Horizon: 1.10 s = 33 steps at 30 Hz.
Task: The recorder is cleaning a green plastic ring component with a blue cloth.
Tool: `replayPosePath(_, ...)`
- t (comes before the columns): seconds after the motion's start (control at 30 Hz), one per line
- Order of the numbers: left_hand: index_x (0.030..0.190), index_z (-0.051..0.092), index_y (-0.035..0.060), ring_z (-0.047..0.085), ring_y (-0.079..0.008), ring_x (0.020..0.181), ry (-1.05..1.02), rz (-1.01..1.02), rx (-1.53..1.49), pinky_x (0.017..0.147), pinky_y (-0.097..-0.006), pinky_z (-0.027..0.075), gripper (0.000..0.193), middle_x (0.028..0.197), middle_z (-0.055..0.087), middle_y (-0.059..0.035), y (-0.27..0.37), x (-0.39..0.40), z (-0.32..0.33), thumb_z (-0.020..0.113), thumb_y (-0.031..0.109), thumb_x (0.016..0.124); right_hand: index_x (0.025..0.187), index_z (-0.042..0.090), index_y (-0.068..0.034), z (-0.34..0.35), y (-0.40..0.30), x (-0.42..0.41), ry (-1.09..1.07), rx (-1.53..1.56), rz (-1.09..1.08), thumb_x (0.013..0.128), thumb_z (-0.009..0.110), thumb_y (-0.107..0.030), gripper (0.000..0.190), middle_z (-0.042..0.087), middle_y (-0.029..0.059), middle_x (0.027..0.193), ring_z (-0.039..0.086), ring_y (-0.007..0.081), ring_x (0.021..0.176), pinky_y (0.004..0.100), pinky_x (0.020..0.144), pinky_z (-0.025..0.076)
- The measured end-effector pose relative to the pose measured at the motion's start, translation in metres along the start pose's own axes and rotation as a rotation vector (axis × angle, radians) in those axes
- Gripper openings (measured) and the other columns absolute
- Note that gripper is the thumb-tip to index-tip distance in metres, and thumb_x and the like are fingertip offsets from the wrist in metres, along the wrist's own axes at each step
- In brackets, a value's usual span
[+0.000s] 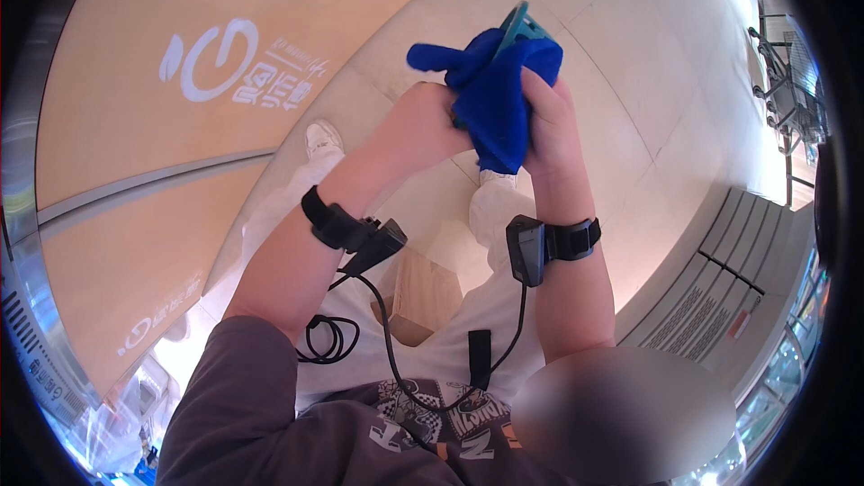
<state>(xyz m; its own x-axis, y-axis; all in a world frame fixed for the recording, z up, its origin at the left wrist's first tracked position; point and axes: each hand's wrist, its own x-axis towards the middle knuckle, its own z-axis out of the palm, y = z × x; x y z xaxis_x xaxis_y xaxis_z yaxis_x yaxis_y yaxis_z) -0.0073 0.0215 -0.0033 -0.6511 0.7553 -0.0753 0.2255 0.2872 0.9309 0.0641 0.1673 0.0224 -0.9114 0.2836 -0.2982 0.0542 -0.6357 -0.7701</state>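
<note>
Both hands meet in front of me, above the tiled floor. A blue cloth (496, 121) is bunched around a teal plastic object (530, 28), whose curved, slotted end sticks out at the top. My right hand (552, 123) grips the cloth, with its thumb pressed on the front. My left hand (435, 115) is closed at the other side, where a small dark teal bit shows beside its fingers. Its fingertips are hidden behind the cloth. One rolled flap of cloth juts to the left. The cloth covers most of the teal object, so its full shape cannot be seen.
A beige panel (169, 142) with white lettering stands close on the left. Between my legs is a wooden box-like seat (425, 290). A grey slatted unit (715, 283) is at right, with wire carts (786, 91) beyond. A black cable (388, 331) loops between two wrist-worn devices.
</note>
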Motion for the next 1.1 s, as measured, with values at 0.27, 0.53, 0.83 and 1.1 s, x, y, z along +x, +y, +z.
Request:
replayPosePath(0.27, 0.095, 0.064, -0.0017, 0.060, -0.0182, 0.095, 0.136, 0.217, -0.593, 0.088, -0.0319, 0.043, 0.032, 0.093, 0.067, -0.0111, -0.014, 0.002, -0.043, 0.046, 0.025, 0.092, 0.110, 0.055, 0.003, -0.021, -0.019, -0.002, -0.113, -0.026, 0.153, 0.085, 0.054, -0.009, 0.028, 0.063, 0.0126, 0.097, 0.063, 0.0188, 0.082, 0.0330, 0.071, 0.053)
replayPosePath(0.53, 0.097, 0.065, -0.0010, 0.061, -0.0175, 0.086, 0.176, 0.430, -0.069, 0.078, -0.0285, 0.046, 0.044, 0.088, 0.067, -0.0100, -0.005, 0.005, -0.038, 0.056, 0.041, 0.087, 0.111, 0.055, 0.004, 0.008, 0.005, -0.015, -0.300, -0.025, 0.509, 0.083, 0.057, -0.010, 0.031, 0.064, 0.0073, 0.096, 0.062, 0.0112, 0.080, 0.0254, 0.064, 0.052)
replayPosePath(0.83, 0.076, 0.063, -0.0021, 0.065, -0.0206, 0.069, 0.287, -0.011, -0.008, 0.064, -0.0252, 0.049, 0.050, 0.070, 0.064, -0.0105, -0.005, 0.006, -0.040, 0.044, 0.042, 0.092, 0.117, 0.054, 0.001, 0.005, 0.002, -0.012, -0.302, -0.207, 0.487, 0.083, 0.066, -0.017, 0.041, 0.064, 0.0046, 0.102, 0.060, 0.0093, 0.086, 0.0243, 0.074, 0.051)
replayPosePath(1.1, 0.087, 0.061, -0.0014, 0.065, -0.0208, 0.060, 0.462, -0.576, -0.767, 0.056, -0.0285, 0.051, 0.072, 0.070, 0.065, -0.0144, 0.005, 0.013, -0.043, 0.030, 0.063, 0.091, 0.123, 0.051, 0.001, -0.013, 0.009, -0.016, -0.718, -0.354, 0.265, 0.071, 0.074, -0.006, 0.057, 0.063, 0.0022, 0.105, 0.057, 0.0094, 0.089, 0.0263, 0.082, 0.047)
